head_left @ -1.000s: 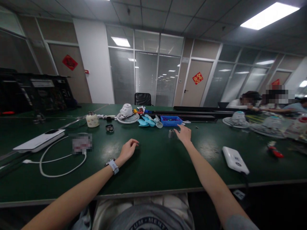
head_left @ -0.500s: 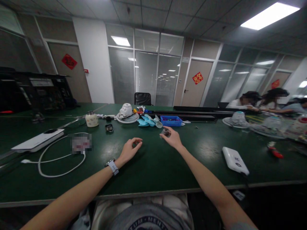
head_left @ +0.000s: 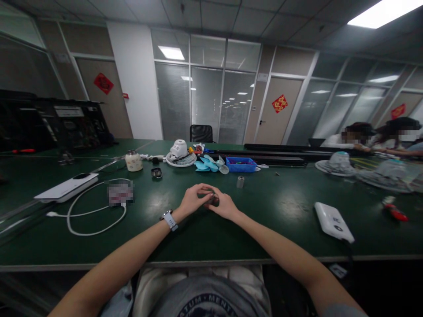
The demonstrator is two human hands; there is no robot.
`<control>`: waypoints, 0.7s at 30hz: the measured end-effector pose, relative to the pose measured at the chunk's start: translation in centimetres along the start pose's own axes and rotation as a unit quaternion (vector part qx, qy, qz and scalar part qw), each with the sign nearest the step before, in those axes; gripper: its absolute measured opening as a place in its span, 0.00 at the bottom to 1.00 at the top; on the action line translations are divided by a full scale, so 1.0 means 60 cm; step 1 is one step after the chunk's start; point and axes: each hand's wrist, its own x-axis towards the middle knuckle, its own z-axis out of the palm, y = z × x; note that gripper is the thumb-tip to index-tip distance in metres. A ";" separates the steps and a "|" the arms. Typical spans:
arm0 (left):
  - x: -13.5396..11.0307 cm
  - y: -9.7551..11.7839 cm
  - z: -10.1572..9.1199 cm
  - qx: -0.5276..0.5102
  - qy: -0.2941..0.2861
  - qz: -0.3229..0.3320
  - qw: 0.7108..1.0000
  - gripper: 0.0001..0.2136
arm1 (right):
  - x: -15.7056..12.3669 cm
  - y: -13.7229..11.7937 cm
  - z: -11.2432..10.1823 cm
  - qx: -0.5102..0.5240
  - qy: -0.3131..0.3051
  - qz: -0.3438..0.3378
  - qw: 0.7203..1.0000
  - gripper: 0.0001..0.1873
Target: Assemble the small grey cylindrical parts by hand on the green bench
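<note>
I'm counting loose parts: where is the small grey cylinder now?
In the head view, the small grey cylinder stands right of centre on the green table, between the blue tray and the right hand.

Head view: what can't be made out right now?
In the head view:
Small dark item between the bare left hand and bare right hand: shape and grip hidden by fingers.
Blue rectangular plastic bin: contents too small to tell apart.
Red-and-white object at right: blurred.
Grey cloth sleeve on the right arm: cut off by the bottom edge.

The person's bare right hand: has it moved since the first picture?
Yes; judged against the blue rectangular plastic tray, the bare right hand has moved left and nearer the camera.
</note>
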 end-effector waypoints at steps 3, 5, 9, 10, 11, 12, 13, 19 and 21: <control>0.009 0.010 -0.006 -0.006 0.021 -0.009 1.000 0.14 | 0.002 0.003 0.003 -0.007 0.003 -0.002 1.000 0.39; 0.012 0.009 -0.013 -0.011 0.071 -0.015 0.997 0.16 | 0.002 0.006 0.004 -0.009 0.007 -0.001 1.000 0.41; -0.001 -0.027 -0.028 0.002 0.072 -0.044 0.996 0.21 | -0.001 0.010 0.008 -0.006 0.000 0.002 1.000 0.46; -0.007 -0.039 -0.030 0.019 0.040 -0.064 0.997 0.22 | -0.002 0.010 0.010 -0.008 0.001 0.001 1.000 0.46; -0.014 -0.051 -0.031 0.035 0.006 -0.081 0.996 0.23 | -0.003 0.009 0.012 -0.010 0.004 -0.002 1.000 0.45; -0.019 -0.061 -0.031 0.046 -0.024 -0.091 0.995 0.23 | -0.003 0.009 0.012 -0.012 0.009 -0.006 1.000 0.44; -0.024 -0.068 -0.030 0.054 -0.042 -0.096 0.993 0.23 | -0.002 0.010 0.011 -0.015 0.016 -0.010 1.000 0.44; -0.027 -0.071 -0.025 0.059 -0.060 -0.098 0.992 0.23 | 0.028 0.061 -0.080 -0.096 0.192 0.041 0.976 0.36; -0.025 -0.069 -0.025 0.060 -0.066 -0.099 0.991 0.23 | 0.032 0.105 -0.130 -0.156 0.271 0.087 0.946 0.33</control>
